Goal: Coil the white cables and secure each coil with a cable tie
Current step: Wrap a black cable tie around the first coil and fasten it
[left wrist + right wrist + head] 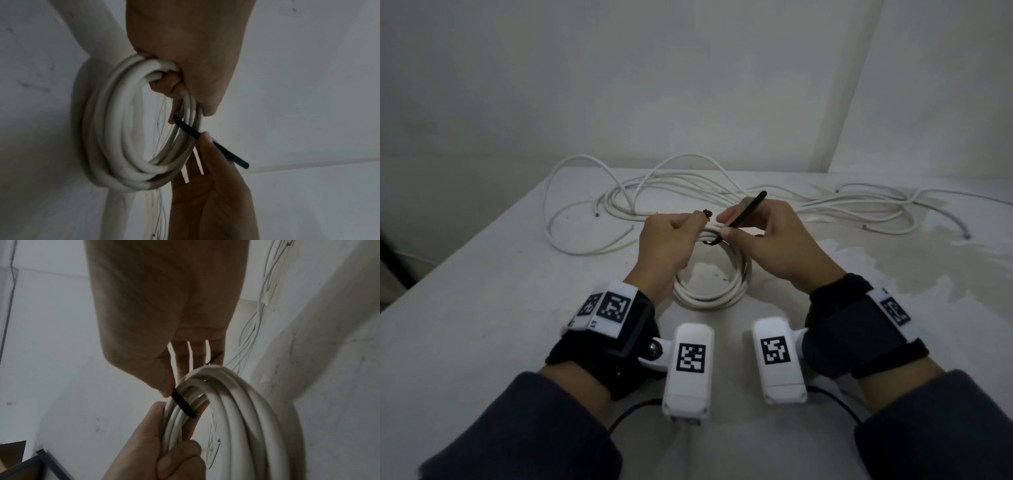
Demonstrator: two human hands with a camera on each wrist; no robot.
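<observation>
A coiled white cable (717, 294) stands tilted on the table, its top gripped in my left hand (690, 224). A black cable tie (748, 209) passes under the coil's top strands. Its small head end (707, 213) shows at my left fingertips, and its long tail is pinched between thumb and forefinger of my right hand (724, 225), pointing up and to the right. In the left wrist view my left hand (180, 84) curls round the coil (115, 129) with the tie (207, 139) crossing it. In the right wrist view my right hand (167, 386) pinches the tie (184, 404) against the coil (246, 418).
A loose tangle of white cables (681, 192) lies across the back of the white table (500, 291), spreading to the right (866, 209). Bare cable ends lie at the left (597, 215) and far right (967, 236). A wall stands close behind the table.
</observation>
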